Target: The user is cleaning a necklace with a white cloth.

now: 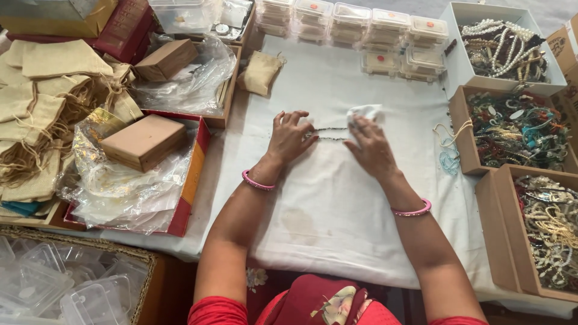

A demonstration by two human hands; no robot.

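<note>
Left hand [290, 136] presses flat on the white-clothed desk [337, 222], fingers [299, 117] spread and released, tips on one end of a thin dark beaded chain [330, 133] lying mid-desk between both hands. Right hand [371, 146] has its fingers clenched on a small white cloth [365, 111], which sits over the chain's other end. Pink bangle on each wrist. Stacked clear plastic boxes [361, 30] at the far edge. Open cardboard boxes of jewellery [518, 129] to the right. Beige drawstring pouches [42, 102] piled far left.
</note>
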